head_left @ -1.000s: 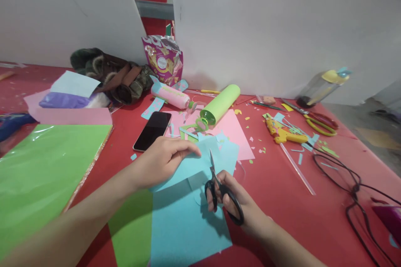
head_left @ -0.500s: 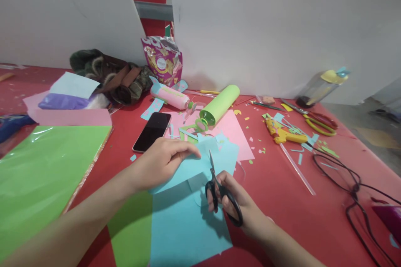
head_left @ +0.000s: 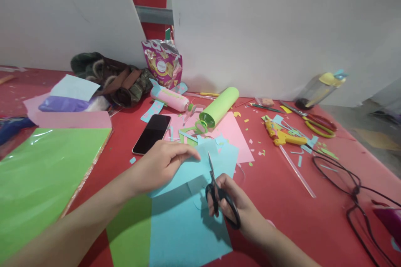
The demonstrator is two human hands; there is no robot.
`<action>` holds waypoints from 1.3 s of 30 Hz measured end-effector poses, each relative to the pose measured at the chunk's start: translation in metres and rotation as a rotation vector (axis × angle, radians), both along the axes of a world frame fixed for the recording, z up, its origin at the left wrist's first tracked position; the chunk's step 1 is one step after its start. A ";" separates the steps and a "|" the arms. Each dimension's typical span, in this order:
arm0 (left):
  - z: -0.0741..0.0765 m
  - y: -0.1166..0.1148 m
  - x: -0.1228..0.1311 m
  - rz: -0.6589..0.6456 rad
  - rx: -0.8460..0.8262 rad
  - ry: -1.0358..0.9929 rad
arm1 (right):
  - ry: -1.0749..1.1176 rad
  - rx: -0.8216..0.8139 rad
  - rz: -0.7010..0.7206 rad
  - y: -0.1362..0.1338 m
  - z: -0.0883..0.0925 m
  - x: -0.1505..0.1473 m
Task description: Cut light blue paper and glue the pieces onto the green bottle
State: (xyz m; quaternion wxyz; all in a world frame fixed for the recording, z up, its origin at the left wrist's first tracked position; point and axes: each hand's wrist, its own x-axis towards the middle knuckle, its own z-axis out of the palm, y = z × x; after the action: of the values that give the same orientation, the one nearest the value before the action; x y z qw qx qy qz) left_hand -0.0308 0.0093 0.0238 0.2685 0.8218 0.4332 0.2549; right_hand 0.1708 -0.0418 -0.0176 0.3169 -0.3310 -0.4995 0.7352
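Right hand (head_left: 240, 203) gripped scissors (head_left: 213, 179) over blue paper (head_left: 189, 174); left hand (head_left: 161, 167) lay at its left side, grip unclear.

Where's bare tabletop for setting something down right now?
A wide bare patch of red tabletop lies between the right hand and the straight clear plastic stick. A narrower, nearly bare strip runs between the glossy rectangular green packet and the flat black phone. It's crowded around the yellow plastic glue gun and the green cylindrical bottle, amid paper scraps.
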 end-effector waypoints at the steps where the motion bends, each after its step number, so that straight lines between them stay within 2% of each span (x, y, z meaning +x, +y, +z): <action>1: 0.000 0.000 0.000 -0.002 -0.006 0.001 | -0.001 0.004 -0.001 0.000 0.000 0.000; 39: 0.004 -0.001 0.003 -0.020 -0.106 0.015 | -0.014 0.003 -0.026 -0.002 0.001 -0.001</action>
State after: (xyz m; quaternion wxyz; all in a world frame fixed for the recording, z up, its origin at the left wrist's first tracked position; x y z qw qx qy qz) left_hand -0.0281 0.0084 0.0276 0.3108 0.8127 0.4396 0.2227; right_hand 0.1702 -0.0433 -0.0164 0.3234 -0.3421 -0.4984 0.7280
